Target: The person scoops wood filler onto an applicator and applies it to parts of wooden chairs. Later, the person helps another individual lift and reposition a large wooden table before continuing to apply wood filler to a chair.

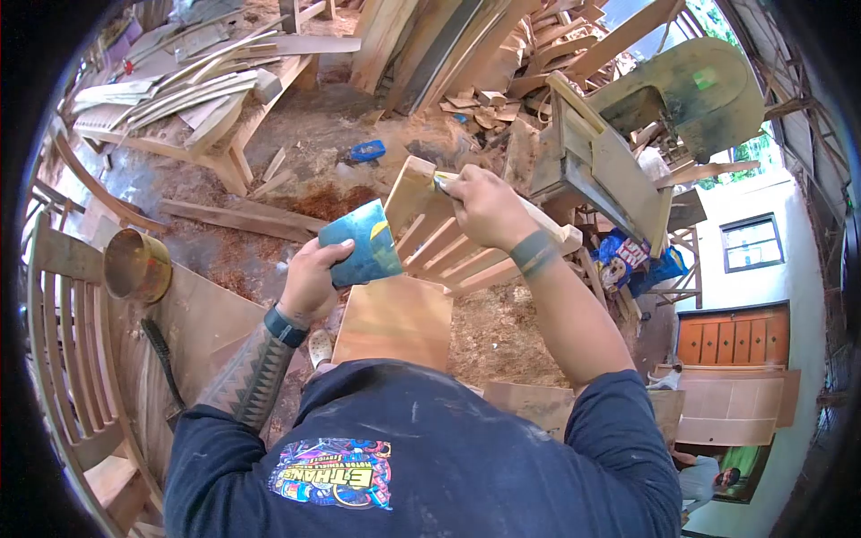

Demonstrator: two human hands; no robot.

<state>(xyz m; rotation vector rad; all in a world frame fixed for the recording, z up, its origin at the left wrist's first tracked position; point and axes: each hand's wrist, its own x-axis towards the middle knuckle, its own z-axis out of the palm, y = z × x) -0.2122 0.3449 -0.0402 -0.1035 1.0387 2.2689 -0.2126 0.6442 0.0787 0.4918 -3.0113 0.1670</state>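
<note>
The chair (410, 195) is smooth wood with a faintly glossy seat (396, 318), the blue plate (359, 244) is smooth and yellow-smeared, material indeterminate, the pot (137, 266) appears metal with a stained surface, the shirt (448, 439) is matt cloth, and the ground (489, 336) is rough.

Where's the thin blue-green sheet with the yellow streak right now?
In the head view, just left of centre: the left hand grips the blue-green sheet, above the smooth light-brown wooden seat in the picture.
</note>
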